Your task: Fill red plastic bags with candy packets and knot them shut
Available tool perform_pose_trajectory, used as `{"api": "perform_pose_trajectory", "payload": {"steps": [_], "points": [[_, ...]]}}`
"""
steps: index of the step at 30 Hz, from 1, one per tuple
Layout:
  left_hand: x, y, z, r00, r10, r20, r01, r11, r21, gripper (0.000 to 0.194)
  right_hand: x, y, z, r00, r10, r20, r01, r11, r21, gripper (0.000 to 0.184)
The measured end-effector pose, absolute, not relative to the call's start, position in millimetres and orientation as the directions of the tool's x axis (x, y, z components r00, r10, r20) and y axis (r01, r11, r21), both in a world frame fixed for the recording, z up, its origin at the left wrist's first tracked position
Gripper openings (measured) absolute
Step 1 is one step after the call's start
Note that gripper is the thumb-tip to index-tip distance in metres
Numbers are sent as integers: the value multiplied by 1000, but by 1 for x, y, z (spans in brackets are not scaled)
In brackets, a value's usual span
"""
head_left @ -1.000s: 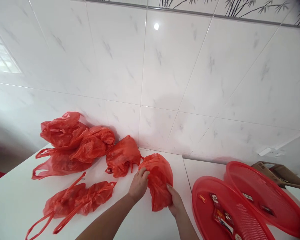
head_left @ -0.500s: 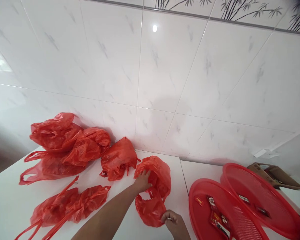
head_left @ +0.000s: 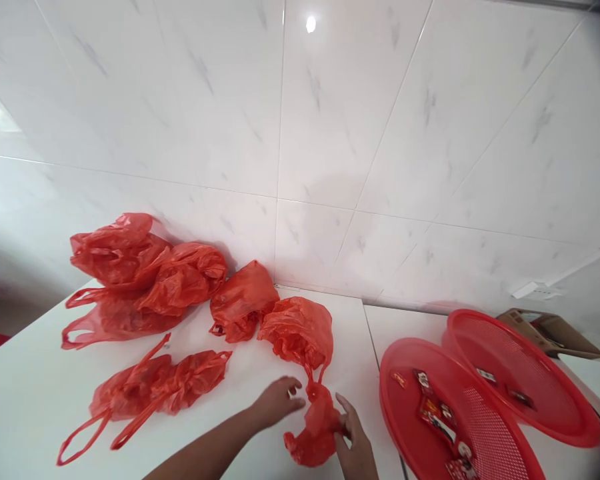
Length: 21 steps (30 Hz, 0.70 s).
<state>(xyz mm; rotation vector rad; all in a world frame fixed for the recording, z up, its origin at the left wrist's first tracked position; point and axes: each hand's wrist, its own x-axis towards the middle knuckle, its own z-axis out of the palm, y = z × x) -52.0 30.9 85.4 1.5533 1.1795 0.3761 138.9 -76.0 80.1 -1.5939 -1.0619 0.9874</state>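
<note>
Below a tiled wall [head_left: 205,133], on a white bench [head_left: 245,383], a red plastic bag [head_left: 321,410] lies with its long axis running away from the wall, its narrower near end between the two hands. Nearer to it is the right hand [head_left: 353,440], fingers at its right side, gripping or not unclear; the left hand [head_left: 279,401] hangs open, empty, just beside.

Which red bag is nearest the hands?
The rightmost red bag, with its lower part between the left hand and the right hand. The other red bags all lie farther left, away from both hands.
</note>
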Motion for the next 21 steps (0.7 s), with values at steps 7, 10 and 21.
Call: {"api": "perform_pose_trajectory", "payload": {"steps": [7,10,21], "points": [[-41,-18,89,682,615,-396,234,329,915,53,105,-88,52,113,980,-164,173,-182,-968,39],[-45,-6,96,626,688,-367,186,326,927,35,113,-94,40,99,989,-106,445,-139,-885,31],[-74,44,130,254,944,-208,222,152,963,5,167,-94,46,49,998,-38,970,-56,-236,20]]}}
